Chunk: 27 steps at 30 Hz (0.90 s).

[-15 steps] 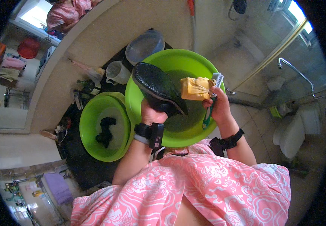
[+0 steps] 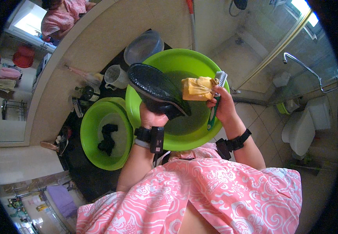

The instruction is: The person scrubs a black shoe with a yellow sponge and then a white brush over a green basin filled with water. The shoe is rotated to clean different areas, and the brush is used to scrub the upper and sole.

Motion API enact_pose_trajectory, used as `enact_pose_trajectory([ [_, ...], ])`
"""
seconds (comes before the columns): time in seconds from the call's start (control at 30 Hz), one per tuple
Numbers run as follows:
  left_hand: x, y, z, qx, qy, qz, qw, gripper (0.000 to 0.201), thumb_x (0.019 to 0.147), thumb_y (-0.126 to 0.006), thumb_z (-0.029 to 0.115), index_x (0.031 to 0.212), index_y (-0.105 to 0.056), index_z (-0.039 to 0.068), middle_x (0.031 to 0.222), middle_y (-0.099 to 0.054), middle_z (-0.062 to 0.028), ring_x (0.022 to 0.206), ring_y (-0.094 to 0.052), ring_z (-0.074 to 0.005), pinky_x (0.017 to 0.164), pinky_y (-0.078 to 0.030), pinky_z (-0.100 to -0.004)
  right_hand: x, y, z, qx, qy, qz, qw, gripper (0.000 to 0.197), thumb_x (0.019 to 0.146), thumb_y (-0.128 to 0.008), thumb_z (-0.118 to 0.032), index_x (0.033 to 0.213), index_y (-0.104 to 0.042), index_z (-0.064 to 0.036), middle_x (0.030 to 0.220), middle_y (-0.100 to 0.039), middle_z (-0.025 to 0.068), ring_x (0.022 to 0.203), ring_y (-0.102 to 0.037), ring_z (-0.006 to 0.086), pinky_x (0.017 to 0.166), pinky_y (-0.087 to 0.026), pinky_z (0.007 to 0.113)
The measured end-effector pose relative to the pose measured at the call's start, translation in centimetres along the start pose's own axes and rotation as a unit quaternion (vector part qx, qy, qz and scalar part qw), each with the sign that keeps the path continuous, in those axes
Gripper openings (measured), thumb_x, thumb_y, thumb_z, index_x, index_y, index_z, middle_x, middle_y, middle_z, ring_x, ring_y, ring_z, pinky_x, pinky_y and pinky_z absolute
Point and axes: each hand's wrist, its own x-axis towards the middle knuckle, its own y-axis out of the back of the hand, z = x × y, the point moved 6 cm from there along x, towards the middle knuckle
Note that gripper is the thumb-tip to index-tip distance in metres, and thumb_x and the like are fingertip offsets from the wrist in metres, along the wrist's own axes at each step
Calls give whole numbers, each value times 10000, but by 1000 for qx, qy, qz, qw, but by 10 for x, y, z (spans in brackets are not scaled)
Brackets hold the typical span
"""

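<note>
My left hand (image 2: 152, 116) grips a wet black shoe (image 2: 153, 82) from beneath, its dark sole facing up and tilted over the large green basin (image 2: 196, 142). Beside it, my right hand (image 2: 224, 104) is closed around a scrub brush (image 2: 213, 117) with a green handle and pale bristles. The same hand also holds a yellow block in a bunched wrapper (image 2: 197, 89), like a wrapped bar of soap. A small gap separates this block from the shoe's edge. Murky water lies in the basin below both hands.
Left of the basin stands a second green basin (image 2: 87, 146) with water and a dark cloth-like item (image 2: 107, 140). Behind are a clear jug (image 2: 115, 77), a translucent tub (image 2: 144, 47) and a dark bottle (image 2: 89, 93). A toilet (image 2: 299, 132) stands at the right.
The whole view has shifted slightly, so most things sit a little further left. Both hands keep their holds on the shoe, brush and yellow block, with the block tilted slightly differently.
</note>
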Motion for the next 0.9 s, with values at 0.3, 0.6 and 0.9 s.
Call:
enact_pose_trajectory([
  [0.3,-7,5,0,245,-73,33,966,351,929,-581,276,1199,-605,53,1190,-650,-95,1092,-604,-258,984,-455,-401,0,10,6,89,-2,6,996,283,878,-626,-245,1108,-510,-127,819,-514,-12,551,-393,60,478,-355,198],
  [0.6,1,-35,4,302,-90,-11,949,524,999,-443,411,1365,-463,36,1341,-551,-116,1215,-533,-260,1073,-376,-416,-31,-65,-2,-42,81,17,996,274,893,-620,-237,1086,-500,-84,816,-543,1,564,-467,67,477,-395,214],
  [0.9,14,-29,-9,-50,9,-89,995,679,983,-293,580,1359,-452,38,1341,-533,-136,1218,-513,-295,1071,-358,-467,-36,-151,-11,-736,444,-30,511,644,723,-781,-313,1227,-472,-59,1051,-600,151,890,-620,361,757,-530,450],
])
